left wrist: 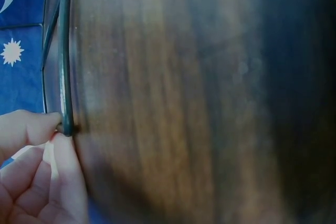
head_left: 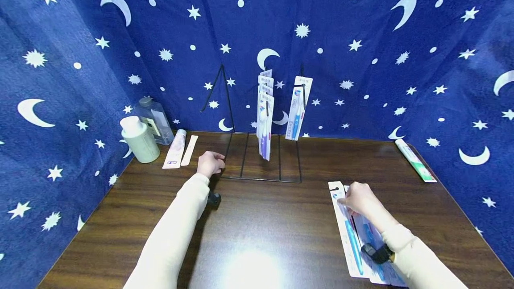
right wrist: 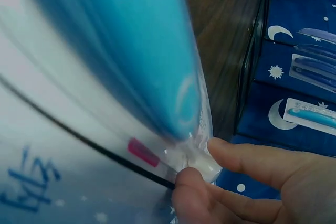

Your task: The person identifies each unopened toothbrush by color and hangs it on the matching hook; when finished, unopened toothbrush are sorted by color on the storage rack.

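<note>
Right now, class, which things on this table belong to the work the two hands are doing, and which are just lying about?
In use:
left hand pinching the wire display rack
right hand pinching a packaged toothbrush
packaged toothbrushes on the rack

Lying about:
lotion bottle
clear bottle
white tube
green-striped tube

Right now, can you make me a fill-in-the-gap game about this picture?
1. The left hand pinches the base of the black wire ____.
2. The right hand pinches a ____ pack lying on the table.
3. The toothbrush packs on the rack are ____ from its hooks.
4. The backdrop shows moons and ____.

Missing words: rack; toothbrush; hanging; stars
</note>
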